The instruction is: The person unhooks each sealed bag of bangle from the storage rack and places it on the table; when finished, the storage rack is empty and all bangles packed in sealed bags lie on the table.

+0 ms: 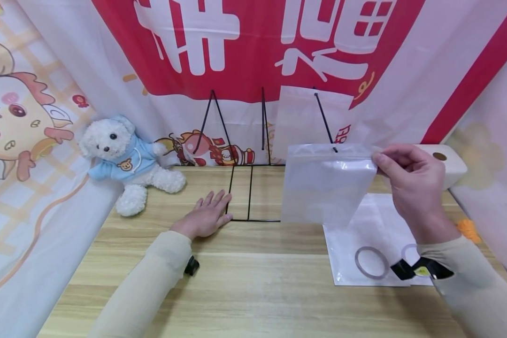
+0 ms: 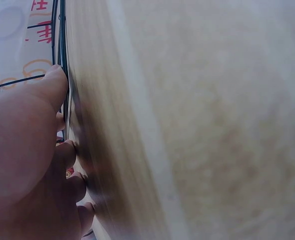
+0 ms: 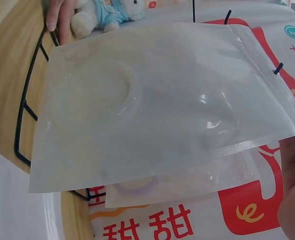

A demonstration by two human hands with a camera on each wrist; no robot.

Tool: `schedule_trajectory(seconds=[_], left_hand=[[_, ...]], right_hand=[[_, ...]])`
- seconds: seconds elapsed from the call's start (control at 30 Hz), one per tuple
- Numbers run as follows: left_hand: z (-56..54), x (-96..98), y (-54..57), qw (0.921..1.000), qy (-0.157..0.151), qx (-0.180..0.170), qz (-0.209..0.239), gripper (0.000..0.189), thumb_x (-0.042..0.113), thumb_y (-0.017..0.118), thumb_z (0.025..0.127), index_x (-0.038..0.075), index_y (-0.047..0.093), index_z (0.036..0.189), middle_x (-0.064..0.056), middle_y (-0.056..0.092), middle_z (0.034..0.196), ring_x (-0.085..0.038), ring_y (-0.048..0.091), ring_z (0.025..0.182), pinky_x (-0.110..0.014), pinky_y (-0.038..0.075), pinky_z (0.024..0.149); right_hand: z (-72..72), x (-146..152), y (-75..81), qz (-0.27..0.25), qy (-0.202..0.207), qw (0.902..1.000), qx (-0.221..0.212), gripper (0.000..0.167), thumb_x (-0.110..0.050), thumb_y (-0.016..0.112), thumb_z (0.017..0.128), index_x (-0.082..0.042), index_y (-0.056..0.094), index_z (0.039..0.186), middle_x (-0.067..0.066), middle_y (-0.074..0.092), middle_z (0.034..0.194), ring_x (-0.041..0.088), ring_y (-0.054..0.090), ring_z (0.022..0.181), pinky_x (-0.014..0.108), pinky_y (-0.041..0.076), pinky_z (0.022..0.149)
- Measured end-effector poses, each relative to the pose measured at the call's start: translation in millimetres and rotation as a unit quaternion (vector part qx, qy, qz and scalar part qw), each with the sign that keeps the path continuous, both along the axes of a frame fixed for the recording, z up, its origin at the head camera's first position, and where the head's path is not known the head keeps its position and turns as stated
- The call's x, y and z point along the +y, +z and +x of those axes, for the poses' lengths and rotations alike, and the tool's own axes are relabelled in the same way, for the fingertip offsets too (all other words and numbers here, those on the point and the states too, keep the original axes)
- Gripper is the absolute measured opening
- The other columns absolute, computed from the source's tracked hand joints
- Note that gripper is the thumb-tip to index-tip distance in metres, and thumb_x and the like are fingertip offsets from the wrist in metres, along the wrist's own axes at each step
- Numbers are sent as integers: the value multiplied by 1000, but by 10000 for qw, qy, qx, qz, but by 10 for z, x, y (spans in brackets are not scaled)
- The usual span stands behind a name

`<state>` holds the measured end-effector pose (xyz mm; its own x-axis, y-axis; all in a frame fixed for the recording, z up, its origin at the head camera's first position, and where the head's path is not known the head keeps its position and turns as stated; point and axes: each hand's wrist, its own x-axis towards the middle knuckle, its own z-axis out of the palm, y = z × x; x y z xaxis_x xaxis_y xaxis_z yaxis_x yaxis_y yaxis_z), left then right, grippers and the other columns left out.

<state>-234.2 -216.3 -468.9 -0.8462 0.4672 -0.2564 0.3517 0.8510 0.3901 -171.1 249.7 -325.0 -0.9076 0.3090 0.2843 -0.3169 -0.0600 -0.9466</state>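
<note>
Pouch of thin translucent white plastic point(image 1: 327, 188) is sitting at tip of black wire rack's point(image 1: 248, 219) right-hand prong point(image 1: 324, 117), prong end showing through top strip. My right hand point(image 1: 418, 185) is pinching upper corner, fingers clamped on film; my left hand point(image 1: 204, 217) is lying against rack base, fingers straight, slightly apart. Pouch is seeming light, floppy, slick, easily creased; sealed top edge is looking like surest hold.
</note>
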Motion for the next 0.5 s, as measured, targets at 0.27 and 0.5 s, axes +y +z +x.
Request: schedule_trajectory(seconds=[0.27,0.5], left_hand=[[40,35,116,9997,35,-77,-232,73,49,40,116,16,13,176,-17,4,183,-49,-1,168,-71,1,134],[8,1,39,9999,30,-17,-126,75,53,39,116,16,13,176,-18,4,183,-50,-1,167,-73,1,133]], right_hand=[[76,-1,-3,-271,113,9994,203,51,-17,91,87,5,74,129,7,80,114,17,81,97,27,62,89],[144,7,23,-462,296,9974,462,47,-7,87,90,11,71,130,11,79,113,19,80,95,29,62,88]])
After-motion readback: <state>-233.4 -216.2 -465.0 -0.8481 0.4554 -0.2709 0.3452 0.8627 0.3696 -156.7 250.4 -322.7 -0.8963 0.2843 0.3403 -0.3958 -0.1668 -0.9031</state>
